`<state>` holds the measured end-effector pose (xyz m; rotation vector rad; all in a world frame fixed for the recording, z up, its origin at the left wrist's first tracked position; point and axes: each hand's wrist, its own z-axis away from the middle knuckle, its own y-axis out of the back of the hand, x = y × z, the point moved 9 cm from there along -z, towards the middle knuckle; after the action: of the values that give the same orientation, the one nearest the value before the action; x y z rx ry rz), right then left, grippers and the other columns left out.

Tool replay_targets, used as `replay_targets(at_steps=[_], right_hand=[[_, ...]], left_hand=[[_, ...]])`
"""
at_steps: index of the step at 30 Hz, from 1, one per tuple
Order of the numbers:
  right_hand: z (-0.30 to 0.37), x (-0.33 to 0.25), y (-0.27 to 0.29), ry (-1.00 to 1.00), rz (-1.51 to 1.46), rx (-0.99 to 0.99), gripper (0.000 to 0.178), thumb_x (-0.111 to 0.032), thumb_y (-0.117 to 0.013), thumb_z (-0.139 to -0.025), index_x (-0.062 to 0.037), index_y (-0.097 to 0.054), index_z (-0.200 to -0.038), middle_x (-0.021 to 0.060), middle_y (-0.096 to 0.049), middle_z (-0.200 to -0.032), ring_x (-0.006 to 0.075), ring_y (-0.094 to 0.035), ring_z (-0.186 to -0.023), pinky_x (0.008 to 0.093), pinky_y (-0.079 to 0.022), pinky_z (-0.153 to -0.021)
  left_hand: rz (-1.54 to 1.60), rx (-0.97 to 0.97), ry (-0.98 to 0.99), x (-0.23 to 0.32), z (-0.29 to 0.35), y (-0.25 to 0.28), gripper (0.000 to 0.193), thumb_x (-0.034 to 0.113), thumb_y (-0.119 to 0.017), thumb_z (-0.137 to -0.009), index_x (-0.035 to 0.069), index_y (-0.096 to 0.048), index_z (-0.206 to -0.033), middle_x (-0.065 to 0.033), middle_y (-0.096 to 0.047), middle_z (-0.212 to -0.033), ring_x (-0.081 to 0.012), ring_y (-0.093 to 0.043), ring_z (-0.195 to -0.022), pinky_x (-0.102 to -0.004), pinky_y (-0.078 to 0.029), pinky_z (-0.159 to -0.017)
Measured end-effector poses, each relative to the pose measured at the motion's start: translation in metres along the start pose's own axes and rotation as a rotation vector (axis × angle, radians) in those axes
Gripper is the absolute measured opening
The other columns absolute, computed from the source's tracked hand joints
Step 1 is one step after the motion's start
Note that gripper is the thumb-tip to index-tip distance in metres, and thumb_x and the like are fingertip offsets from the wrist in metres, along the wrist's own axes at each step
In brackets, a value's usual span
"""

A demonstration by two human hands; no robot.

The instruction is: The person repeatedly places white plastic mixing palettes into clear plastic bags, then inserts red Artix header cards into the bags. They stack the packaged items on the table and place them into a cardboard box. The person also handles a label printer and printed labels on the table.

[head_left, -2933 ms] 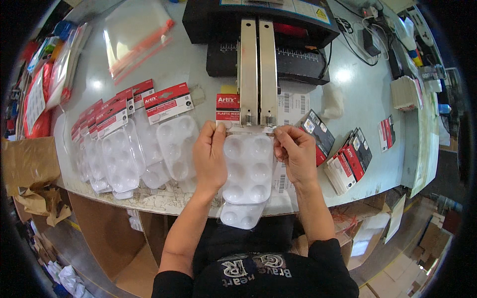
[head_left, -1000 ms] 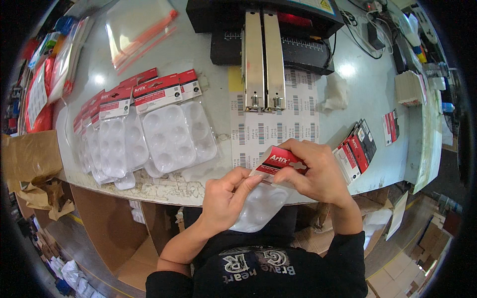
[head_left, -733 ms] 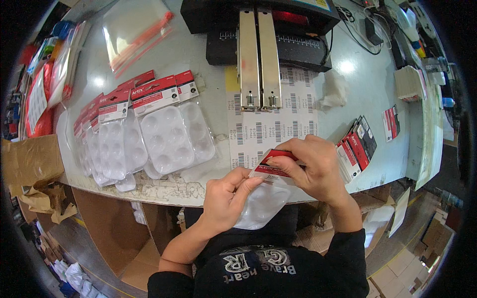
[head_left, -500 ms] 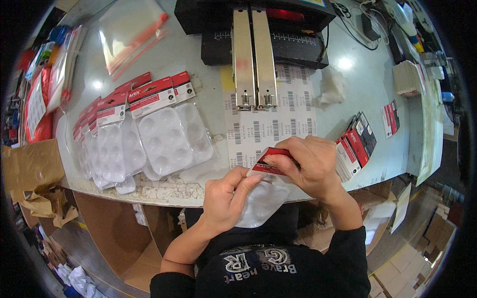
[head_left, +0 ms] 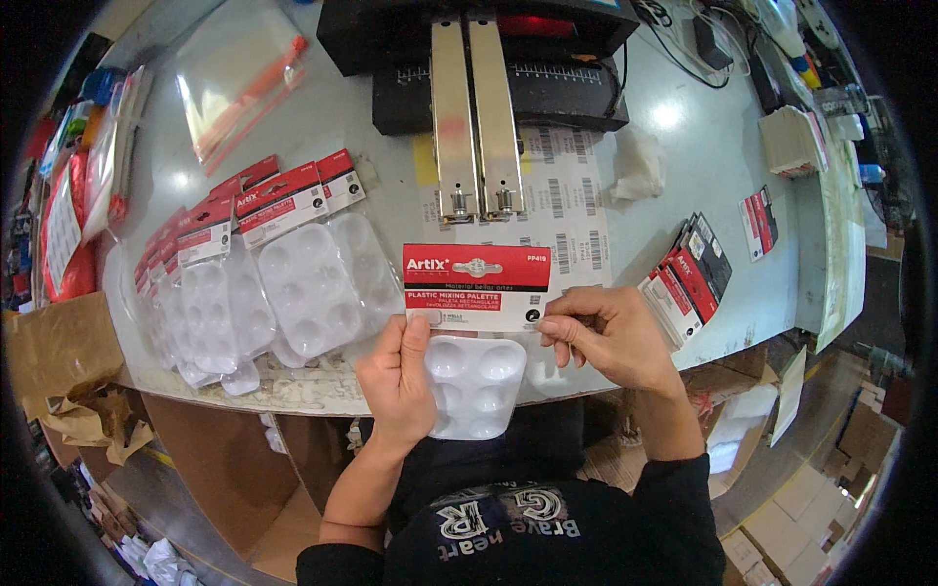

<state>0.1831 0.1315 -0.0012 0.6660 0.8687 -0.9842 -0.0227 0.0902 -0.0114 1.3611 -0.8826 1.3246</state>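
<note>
In front of my body, a white plastic paint palette (head_left: pixel 476 391) with rounded wells hangs below a red, black and white header card (head_left: pixel 477 283). The card faces me, flat and level, with a hang slot near its top. My left hand (head_left: pixel 399 376) grips its lower left corner, thumb on the front. At the opposite lower corner, the thumb and fingertips of my right hand (head_left: pixel 601 337) pinch the card's edge. To the left lie several carded palettes (head_left: pixel 313 288) in overlapping piles. A stack of loose header cards (head_left: pixel 687 281) is right of my right hand.
Beyond my hands stands a black machine (head_left: pixel 498 93) with two metal arms over a sheet of barcode stickers (head_left: pixel 567 195). A crumpled white tissue (head_left: pixel 640 168) lies beside it. Clear bags (head_left: pixel 234 83) lie far left. Cardboard boxes (head_left: pixel 220 459) sit under the table's front edge.
The header card has turned flat and upright toward me, its palette hanging straight below. My right hand has moved from the folded card's top to its lower right corner; my left has shifted left.
</note>
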Motion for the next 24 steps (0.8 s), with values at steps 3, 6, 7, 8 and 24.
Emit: replay_targets(at_steps=[3, 6, 7, 8, 24], right_hand=[[0.002, 0.014, -0.004, -0.067, -0.101, -0.017, 0.02, -0.012, -0.064, -0.089, 0.0078, -0.067, -0.094, 0.0103, -0.068, -0.077, 0.0085, -0.06, -0.059, 0.0207, -0.047, -0.048], [0.0, 0.015, -0.005, -0.021, -0.13, -0.003, 0.016, -0.007, -0.062, -0.089, 0.0083, -0.067, -0.089, 0.0115, -0.068, -0.074, 0.0105, -0.062, -0.056, 0.0199, -0.046, -0.047], [0.0, 0.016, -0.006, -0.023, -0.141, -0.002, 0.016, -0.007, -0.062, -0.089, 0.0085, -0.067, -0.09, 0.0116, -0.068, -0.074, 0.0108, -0.062, -0.056, 0.02, -0.046, -0.048], [-0.001, 0.015, -0.006, -0.016, -0.158, -0.001, 0.017, -0.007, -0.062, -0.09, 0.0086, -0.067, -0.09, 0.0118, -0.068, -0.074, 0.011, -0.062, -0.056, 0.0202, -0.046, -0.048], [0.003, 0.024, -0.016, -0.011, -0.242, 0.012, 0.015, -0.009, -0.062, -0.089, 0.0059, -0.066, -0.088, 0.008, -0.065, -0.073, 0.0092, -0.059, -0.059, 0.0216, -0.046, -0.052]], left_hand=[[-0.054, 0.001, -0.01, -0.003, -0.001, 0.0, 0.027, 0.017, -0.05, -0.099, -0.001, -0.056, -0.081, -0.0028, -0.049, -0.061, -0.006, -0.038, -0.059, -0.024, -0.035, -0.052], [-0.084, 0.015, -0.035, -0.001, -0.001, 0.002, 0.027, 0.018, -0.049, -0.099, -0.001, -0.056, -0.08, -0.0055, -0.049, -0.061, -0.0074, -0.038, -0.058, -0.0251, -0.036, -0.052], [-0.107, 0.013, -0.036, -0.001, -0.002, 0.002, 0.027, 0.018, -0.049, -0.099, -0.001, -0.056, -0.081, -0.0069, -0.05, -0.061, -0.0086, -0.039, -0.057, -0.0259, -0.037, -0.052], [-0.122, 0.014, -0.042, 0.0, -0.002, 0.002, 0.027, 0.018, -0.049, -0.099, -0.001, -0.056, -0.082, -0.0083, -0.051, -0.061, -0.0099, -0.04, -0.056, -0.0267, -0.038, -0.052], [-0.303, 0.033, -0.077, 0.011, -0.002, 0.004, 0.024, 0.018, -0.044, -0.099, 0.0, -0.056, -0.09, -0.0176, -0.056, -0.069, -0.0307, -0.052, -0.056, -0.0345, -0.042, -0.055]])
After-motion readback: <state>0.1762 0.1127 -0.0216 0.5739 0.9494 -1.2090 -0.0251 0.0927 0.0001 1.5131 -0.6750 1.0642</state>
